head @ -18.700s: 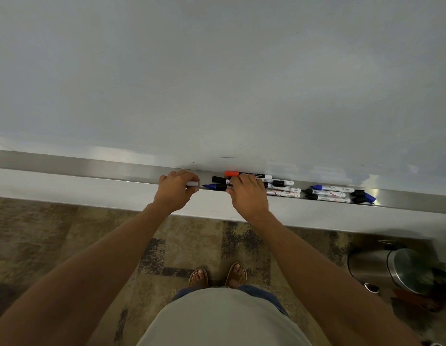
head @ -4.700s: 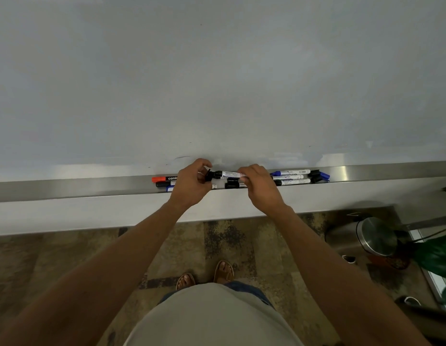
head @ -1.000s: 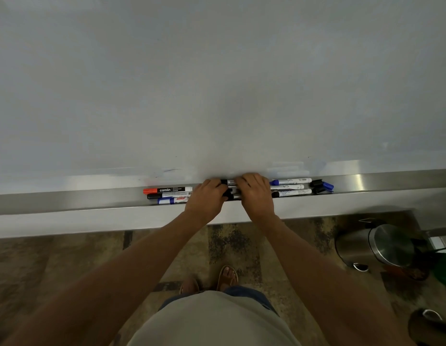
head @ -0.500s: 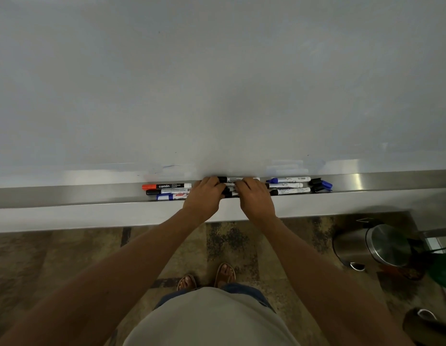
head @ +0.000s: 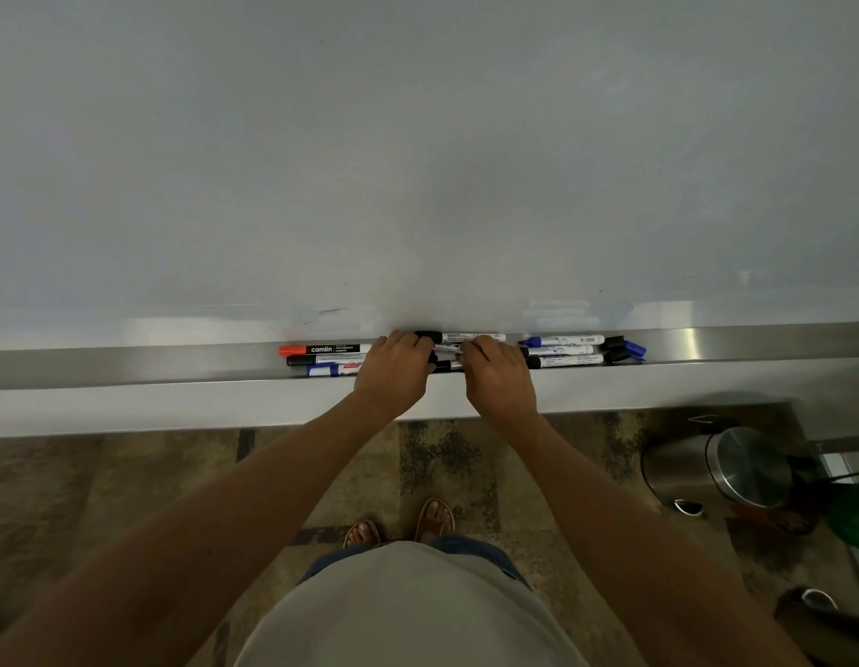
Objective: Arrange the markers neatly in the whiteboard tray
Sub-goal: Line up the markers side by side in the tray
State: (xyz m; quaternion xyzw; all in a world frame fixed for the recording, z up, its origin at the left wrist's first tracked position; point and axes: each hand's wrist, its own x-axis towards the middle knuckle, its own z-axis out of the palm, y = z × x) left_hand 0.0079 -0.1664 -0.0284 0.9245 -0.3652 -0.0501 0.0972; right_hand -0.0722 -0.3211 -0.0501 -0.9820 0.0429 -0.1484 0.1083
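Wide pale whiteboard (head: 417, 161) above, steel tray (head: 129, 365) along its lower edge, patterned carpet (head: 105, 474) and metal bin (head: 721, 469) below. Markers lying lengthwise along tray: red-capped marker (head: 321, 350) with cap to left, blue-capped marker (head: 562, 340) likewise. Left hand (head: 393, 373) and right hand (head: 497, 377) over middle markers (head: 466, 337); fingers curled down on them, exact grip hidden.
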